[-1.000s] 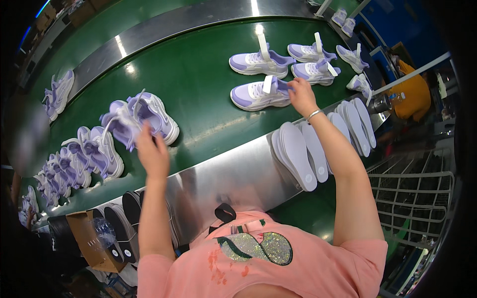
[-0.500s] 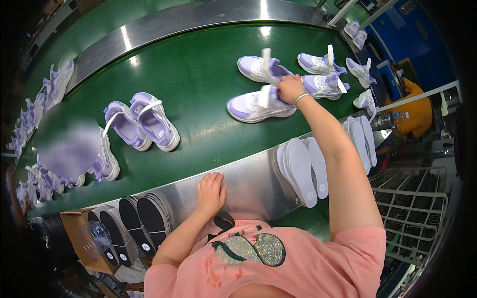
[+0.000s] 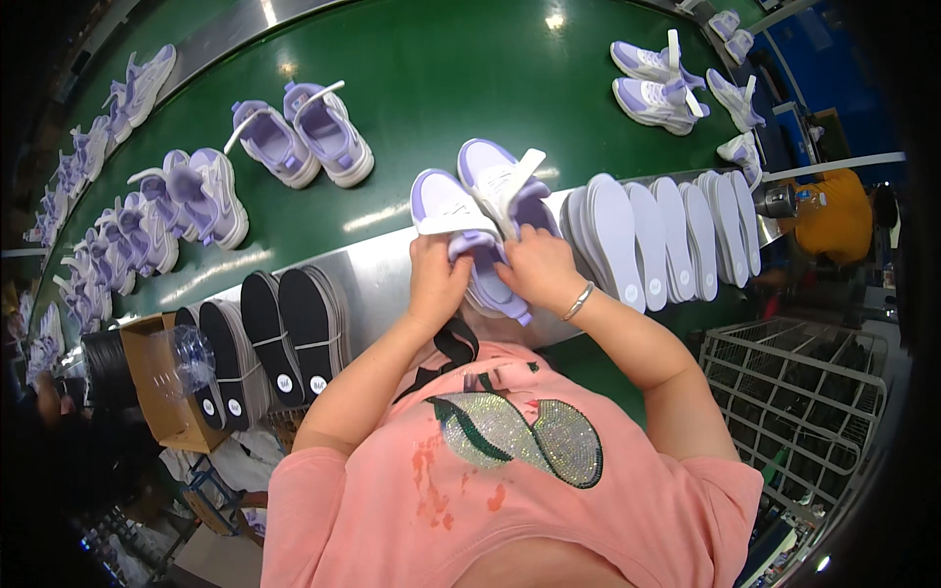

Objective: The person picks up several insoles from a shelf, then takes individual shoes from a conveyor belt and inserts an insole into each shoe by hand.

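Note:
Close in front of my body, a pair of lilac-and-white sneakers is held at the metal edge of the green belt, toes pointing away. The left sneaker (image 3: 441,201) has its white strap across the opening, and my left hand (image 3: 438,281) grips its collar. Curled over the collar of the right sneaker (image 3: 487,176) is my right hand (image 3: 541,269), its thumb reaching toward the left shoe's opening. That right sneaker's white strap sticks up loose. A metal bracelet circles my right wrist. Fingertips inside the collars are partly hidden.
Pale lilac insoles (image 3: 615,240) line the metal ledge (image 3: 377,269) at right; banded black insoles (image 3: 312,333) stand at left beside a cardboard box (image 3: 157,377). Other sneakers (image 3: 328,132) sit on the green belt (image 3: 421,78). A wire rack (image 3: 784,402) stands at lower right.
My right hand has brought the sneaker pair from the belt toward my body. My left hand has left the metal ledge and taken hold of the left sneaker. The view has shifted.

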A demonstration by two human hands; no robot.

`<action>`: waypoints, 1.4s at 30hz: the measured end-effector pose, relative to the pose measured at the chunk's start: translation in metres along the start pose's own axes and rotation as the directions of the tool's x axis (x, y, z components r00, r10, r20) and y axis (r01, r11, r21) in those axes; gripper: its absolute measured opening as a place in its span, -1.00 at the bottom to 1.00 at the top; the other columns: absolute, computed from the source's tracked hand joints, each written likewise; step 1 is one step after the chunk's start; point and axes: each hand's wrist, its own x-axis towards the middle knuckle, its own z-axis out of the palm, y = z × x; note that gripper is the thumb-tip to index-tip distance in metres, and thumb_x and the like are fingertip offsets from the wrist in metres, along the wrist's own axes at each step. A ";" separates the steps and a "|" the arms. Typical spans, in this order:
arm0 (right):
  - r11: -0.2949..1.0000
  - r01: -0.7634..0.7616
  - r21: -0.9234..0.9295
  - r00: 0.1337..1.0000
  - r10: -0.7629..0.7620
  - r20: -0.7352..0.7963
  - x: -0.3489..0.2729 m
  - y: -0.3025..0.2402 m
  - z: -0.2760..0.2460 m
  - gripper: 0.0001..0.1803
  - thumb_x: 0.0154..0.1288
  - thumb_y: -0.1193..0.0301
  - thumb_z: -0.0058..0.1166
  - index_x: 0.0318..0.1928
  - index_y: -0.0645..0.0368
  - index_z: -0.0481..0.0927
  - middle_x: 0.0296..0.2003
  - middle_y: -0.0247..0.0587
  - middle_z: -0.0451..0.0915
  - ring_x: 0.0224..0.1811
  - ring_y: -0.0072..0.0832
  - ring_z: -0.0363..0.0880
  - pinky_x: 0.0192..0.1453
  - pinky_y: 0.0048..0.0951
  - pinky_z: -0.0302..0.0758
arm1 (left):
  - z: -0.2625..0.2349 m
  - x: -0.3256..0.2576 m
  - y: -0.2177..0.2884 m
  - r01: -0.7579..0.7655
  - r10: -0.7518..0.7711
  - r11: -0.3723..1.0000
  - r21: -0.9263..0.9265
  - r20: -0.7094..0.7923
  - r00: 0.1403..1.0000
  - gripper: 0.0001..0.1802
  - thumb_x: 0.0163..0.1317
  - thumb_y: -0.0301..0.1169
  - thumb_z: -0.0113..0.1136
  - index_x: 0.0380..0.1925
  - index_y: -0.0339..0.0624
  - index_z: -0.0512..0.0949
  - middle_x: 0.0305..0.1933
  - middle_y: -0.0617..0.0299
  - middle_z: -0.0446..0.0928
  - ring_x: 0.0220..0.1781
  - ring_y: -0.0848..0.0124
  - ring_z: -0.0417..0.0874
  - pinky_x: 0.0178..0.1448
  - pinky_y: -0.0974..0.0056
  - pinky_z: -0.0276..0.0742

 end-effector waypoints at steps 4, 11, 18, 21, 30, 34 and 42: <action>0.998 0.003 0.064 1.000 -0.004 0.012 -0.032 0.010 0.002 -0.67 0.06 0.11 0.04 -0.43 0.15 0.55 -0.41 -0.13 0.46 -0.33 -0.23 0.47 -0.19 -0.25 0.32 | -0.003 -0.012 0.021 -0.223 0.248 0.960 0.169 -0.147 0.958 -0.53 -0.06 -0.34 0.20 -0.12 -0.27 0.37 -0.10 -0.05 0.37 -0.01 -0.02 0.30 0.07 0.04 0.18; 0.962 -0.184 0.200 0.824 0.262 -0.502 -0.066 0.085 -0.008 -0.74 0.08 0.27 0.09 -0.34 0.22 0.47 -0.37 -0.10 0.50 -0.28 -0.17 0.46 -0.25 -0.25 0.38 | -0.005 0.028 0.021 0.041 -0.040 0.993 -0.113 0.010 0.999 -0.76 0.09 -0.33 0.09 -0.32 -0.28 0.49 -0.42 -0.01 0.52 -0.39 0.08 0.52 -0.25 0.19 0.43; 0.815 -0.574 0.083 0.790 0.578 -0.205 -0.077 0.108 0.009 -0.56 -0.03 0.10 0.18 -0.29 0.18 0.44 -0.30 -0.11 0.49 -0.21 -0.19 0.46 -0.21 -0.22 0.37 | 0.001 0.041 0.017 0.215 -0.215 0.952 -0.218 0.025 0.976 -0.79 0.01 -0.42 0.07 -0.38 -0.33 0.51 -0.45 -0.04 0.54 -0.41 0.13 0.56 -0.29 0.23 0.44; 0.848 -0.517 0.115 0.776 0.521 -0.355 -0.084 0.105 -0.002 -0.66 -0.01 0.19 0.17 -0.36 0.19 0.47 -0.29 -0.15 0.49 -0.21 -0.24 0.46 -0.21 -0.34 0.36 | 0.004 0.038 0.013 0.214 -0.209 0.954 -0.208 0.043 0.977 -0.78 0.01 -0.42 0.07 -0.34 -0.33 0.50 -0.45 -0.05 0.54 -0.41 0.13 0.56 -0.29 0.23 0.44; 0.956 0.288 -0.046 0.955 -0.291 -0.062 -0.087 0.000 -0.066 -0.90 -0.11 0.43 0.08 -0.62 0.16 0.46 -0.35 -0.26 0.44 -0.50 -0.32 0.48 -0.42 -0.37 0.45 | 0.009 0.021 0.030 0.105 -0.104 0.993 -0.058 0.028 0.994 -0.80 0.03 -0.41 0.10 -0.38 -0.32 0.43 -0.44 -0.04 0.48 -0.37 0.04 0.49 -0.27 0.12 0.38; 0.961 0.234 -0.145 0.972 -0.231 0.039 -0.053 -0.019 -0.026 -0.92 -0.10 0.50 0.01 -0.53 0.21 0.55 -0.40 -0.13 0.43 -0.41 -0.25 0.52 -0.38 -0.34 0.49 | 0.019 0.017 0.023 0.054 -0.056 0.998 -0.026 -0.065 0.996 -0.79 0.01 -0.43 0.11 -0.36 -0.33 0.41 -0.39 -0.06 0.46 -0.35 0.07 0.48 -0.26 0.14 0.38; 0.982 0.162 0.101 0.975 -0.143 -0.171 -0.048 -0.020 0.003 -0.77 -0.02 0.38 0.06 -0.35 0.26 0.46 -0.24 0.06 0.45 -0.28 -0.14 0.51 -0.28 -0.24 0.48 | 0.022 0.001 0.013 0.057 -0.051 0.995 0.082 -0.076 0.996 -0.59 -0.06 -0.52 0.11 -0.13 -0.33 0.36 -0.21 -0.14 0.38 -0.38 0.12 0.50 -0.27 0.20 0.44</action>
